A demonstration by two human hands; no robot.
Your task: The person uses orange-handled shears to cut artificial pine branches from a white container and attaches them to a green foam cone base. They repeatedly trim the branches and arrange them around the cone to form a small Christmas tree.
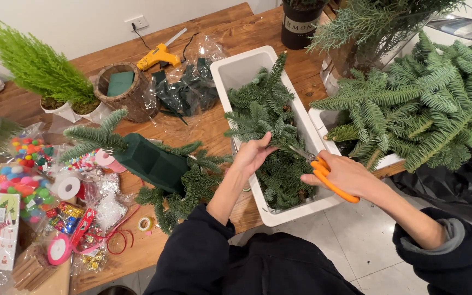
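At the far left of the frame sit bags of coloured pompoms [20,180] and a small bright green potted conifer [36,68], with rolls of ribbon [68,187] and shiny trimmings just below them on the wooden table [214,123]. Right of those, a dark green foam block [151,161] lies tilted with fir sprigs stuck into it, and above it stand a bark-covered pot [129,98] and a yellow glue gun [157,56] near the upper edge. At mid-frame your left hand [253,154] reaches into the long white tub [241,68], fingers curled closed on a fir sprig [271,128] among the cuttings that fill the tub. Just right of it your right hand [342,173] is wrapped tight around the handles of the orange-handled snips [323,173], whose blades point left toward that sprig; whether the blades touch the stem you cannot tell. Further right, big fir branches [427,104] spill over a second white tub [323,123] at the table's edge, and a black pot [300,24] stands at the top of the frame
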